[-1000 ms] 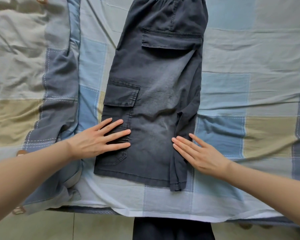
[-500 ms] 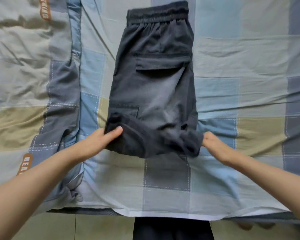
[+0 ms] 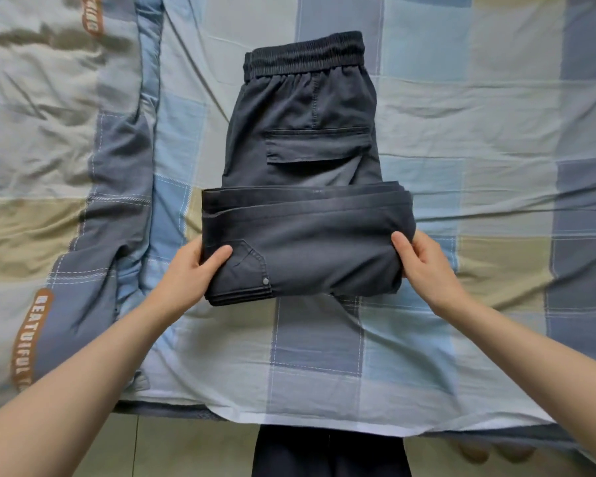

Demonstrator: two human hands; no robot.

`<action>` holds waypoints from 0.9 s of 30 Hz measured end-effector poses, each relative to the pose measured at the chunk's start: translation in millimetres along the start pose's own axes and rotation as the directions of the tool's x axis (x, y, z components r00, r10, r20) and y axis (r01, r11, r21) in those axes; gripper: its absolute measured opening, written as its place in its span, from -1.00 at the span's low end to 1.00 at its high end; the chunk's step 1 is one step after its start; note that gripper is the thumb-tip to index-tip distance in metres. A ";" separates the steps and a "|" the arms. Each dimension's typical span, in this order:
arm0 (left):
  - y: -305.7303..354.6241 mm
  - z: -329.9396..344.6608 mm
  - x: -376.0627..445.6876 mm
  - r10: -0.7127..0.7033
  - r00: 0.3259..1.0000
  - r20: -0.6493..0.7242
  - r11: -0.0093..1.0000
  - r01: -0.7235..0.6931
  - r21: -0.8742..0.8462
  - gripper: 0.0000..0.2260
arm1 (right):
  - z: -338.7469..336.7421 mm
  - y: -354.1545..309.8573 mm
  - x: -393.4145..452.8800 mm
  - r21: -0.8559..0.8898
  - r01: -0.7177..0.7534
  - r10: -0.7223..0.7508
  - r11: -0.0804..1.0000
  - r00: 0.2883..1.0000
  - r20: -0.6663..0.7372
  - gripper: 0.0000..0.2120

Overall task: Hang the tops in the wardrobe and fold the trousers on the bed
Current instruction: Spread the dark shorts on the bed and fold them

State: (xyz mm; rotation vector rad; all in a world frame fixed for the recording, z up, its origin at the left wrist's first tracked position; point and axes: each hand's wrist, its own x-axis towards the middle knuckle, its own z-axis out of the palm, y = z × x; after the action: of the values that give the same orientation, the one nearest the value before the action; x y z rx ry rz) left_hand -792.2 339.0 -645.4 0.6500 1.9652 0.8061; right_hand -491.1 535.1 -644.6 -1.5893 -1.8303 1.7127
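I am folding the dark trousers (image 3: 303, 215) on the bed (image 3: 496, 132). My left hand (image 3: 190, 270) and right hand (image 3: 424, 263) each pinch one end of the folded-up leg part. Next, I think, I must lay it evenly toward the waistband (image 3: 303, 53).

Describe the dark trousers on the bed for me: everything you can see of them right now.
The trousers are dark grey, of a faded woven cloth, lying on the checked bedspread with the elastic waistband farthest from the person. A flapped back pocket shows below the waistband. The leg end is folded up over the middle, showing a pocket flap with a metal snap. The left hand grips the fold's left edge and the right hand grips its right edge, thumbs on top.
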 end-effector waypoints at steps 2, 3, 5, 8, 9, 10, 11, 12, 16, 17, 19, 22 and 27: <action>4.4 7.6 5.5 0.056 0.995 -0.080 0.997 -0.051 0.060 -0.90 | 3.6 1.2 7.2 -0.115 0.003 -0.006 0.993 1.000 -0.027 -0.79; 7.0 12.7 9.6 0.036 0.995 -0.095 0.996 -0.028 0.085 -0.89 | 6.0 2.0 12.7 -0.180 -0.035 0.031 0.983 0.999 -0.023 -0.78; 10.3 17.9 18.4 -0.082 0.982 -0.171 0.990 0.100 0.100 -0.84 | 10.0 2.6 24.1 -0.260 -0.181 0.175 0.948 0.983 -0.049 -0.72; 14.3 5.9 24.2 -0.024 0.940 -0.339 0.970 0.103 0.219 -0.70 | 0.8 -8.1 32.3 -0.410 -0.231 0.151 0.882 0.964 -0.218 -0.71; 14.3 -1.6 22.8 0.097 0.939 -0.331 0.937 0.026 0.348 -0.65 | -6.2 -12.9 32.4 -0.500 -0.153 0.031 0.852 0.969 -0.244 -0.70; 13.7 -9.2 20.4 0.244 0.933 -0.266 0.856 -0.078 0.511 -0.58 | -13.7 -16.4 31.1 -0.614 -0.020 -0.145 0.789 0.965 -0.217 -0.68; 13.4 -16.6 19.1 0.398 0.905 -0.147 0.709 -0.202 0.675 -0.50 | -21.7 -18.7 30.9 -0.736 0.148 -0.345 0.661 0.931 -0.123 -0.65; 11.7 -23.9 18.3 0.520 0.854 0.018 0.509 -0.327 0.796 -0.43 | -28.7 -18.8 29.7 -0.825 0.316 -0.513 0.468 0.858 0.038 -0.60; 7.0 -40.6 25.8 0.439 0.667 0.602 -0.189 -0.586 0.788 -0.36 | -46.2 -4.3 29.2 -0.708 0.645 -0.443 -0.287 0.566 0.695 -0.39; 6.3 -39.1 29.8 0.391 0.641 0.661 -0.275 -0.604 0.748 -0.35 | -46.3 -0.1 33.0 -0.662 0.656 -0.370 -0.363 0.550 0.749 -0.36; 5.2 -30.5 41.4 0.308 0.600 0.739 -0.381 -0.634 0.673 -0.34 | -41.4 4.0 44.7 -0.602 0.664 -0.270 -0.444 0.541 0.797 -0.35; 6.0 -20.9 64.3 0.260 0.583 0.770 -0.376 -0.673 0.637 -0.30 | -33.3 1.4 69.3 -0.553 0.719 -0.191 -0.421 0.525 0.829 -0.42; -3.3 -29.1 84.2 0.310 0.596 0.741 -0.292 -0.682 0.671 -0.34 | -42.3 -14.8 97.6 -0.489 0.799 -0.174 -0.351 0.458 0.872 -0.45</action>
State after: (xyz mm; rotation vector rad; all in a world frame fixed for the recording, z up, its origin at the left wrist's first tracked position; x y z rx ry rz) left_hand -857.5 388.0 -681.4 2.5542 1.5471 -0.5995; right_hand -509.5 638.1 -668.6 0.2974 -3.5079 -0.1194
